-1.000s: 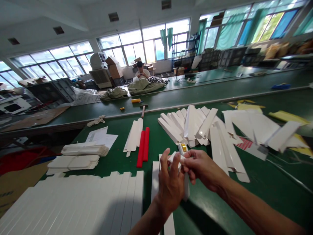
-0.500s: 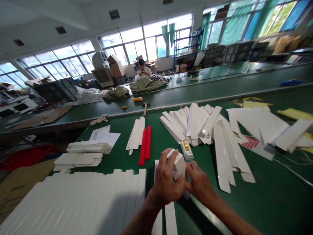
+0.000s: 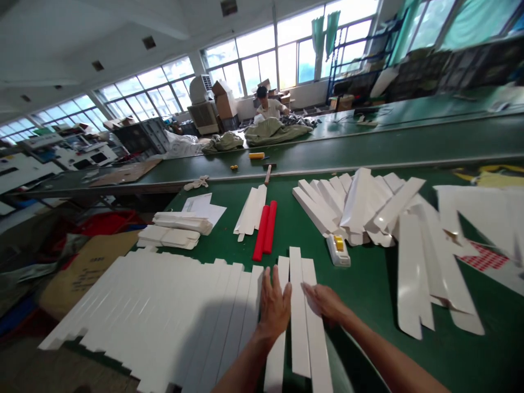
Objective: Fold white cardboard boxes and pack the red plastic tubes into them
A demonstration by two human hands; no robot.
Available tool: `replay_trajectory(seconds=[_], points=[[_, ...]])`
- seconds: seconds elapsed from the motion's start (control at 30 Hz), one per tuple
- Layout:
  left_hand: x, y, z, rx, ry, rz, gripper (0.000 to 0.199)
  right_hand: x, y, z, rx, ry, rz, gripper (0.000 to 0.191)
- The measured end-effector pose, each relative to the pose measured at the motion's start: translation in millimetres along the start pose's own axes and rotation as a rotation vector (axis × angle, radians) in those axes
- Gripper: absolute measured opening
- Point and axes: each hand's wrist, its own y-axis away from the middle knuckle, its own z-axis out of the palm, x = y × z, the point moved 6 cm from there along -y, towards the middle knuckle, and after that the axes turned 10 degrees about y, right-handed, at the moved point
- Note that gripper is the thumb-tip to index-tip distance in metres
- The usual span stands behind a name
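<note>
Both hands are dropping away from the folded white card piece they were turning over, and I can't pick that piece out anywhere now. The left hand (image 3: 274,308) and the right hand (image 3: 323,303) are lying low at six o'clock over three long white card strips (image 3: 298,311), which are sitting side by side on a green work table (image 3: 368,349). The left fingers (image 3: 275,289) are spreading straight and open, gripping nothing, with their tips over the leftmost strip. The right fingers (image 3: 313,295) are stretching out open and flat on the rightmost strip, holding nothing closed.

At nine o'clock, one wide slotted white card sheet (image 3: 164,311) is lying flat. Beyond it at eleven o'clock are two stacked card bundles (image 3: 176,229), two red rods (image 3: 265,230) and one narrow bundle of white strips (image 3: 249,210). At one o'clock, one tape dispenser (image 3: 338,250) with a yellow roll is sitting in front of a fanned heap of white strips (image 3: 356,207). Far off at twelve o'clock, one co-worker (image 3: 270,106) is sitting behind a second green table, their hands hidden.
</note>
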Motion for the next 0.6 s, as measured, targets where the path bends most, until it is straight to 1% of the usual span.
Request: replay_trajectory(seconds=[0.07,0.1,0.2,0.27,0.33,0.43,0.5,0.6], points=[[-24,-19,-8.0,0.026,-0.063,-0.083,0.051,-10,1,20,-0.045,-0.048,-0.055,0.063],[-34,-32,-12.5,0.04,-0.082,-0.116,0.05,-14,3,25,-0.037,-0.063,-0.09,0.064],[-61,-81,-21.3,0.05,-0.134,-0.214,0.052,-22,7,27,0.049,-0.074,-0.179,0.062],[-77,-113,-25.0,0.053,-0.162,-0.285,0.046,-18,9,25,0.099,-0.07,-0.203,0.061],[-91,-140,-30.2,0.069,-0.191,-0.348,0.041,-9,8,24,0.145,-0.065,-0.205,0.057],[-106,-171,-41.0,0.099,-0.237,-0.394,0.041,14,1,20,0.232,-0.06,-0.151,0.049],[-112,-186,-47.4,0.098,-0.259,-0.412,0.042,30,-6,19,0.282,-0.074,-0.107,0.044],[-115,-201,-53.9,0.067,-0.268,-0.45,0.036,43,-16,17,0.312,-0.12,-0.111,0.039]])
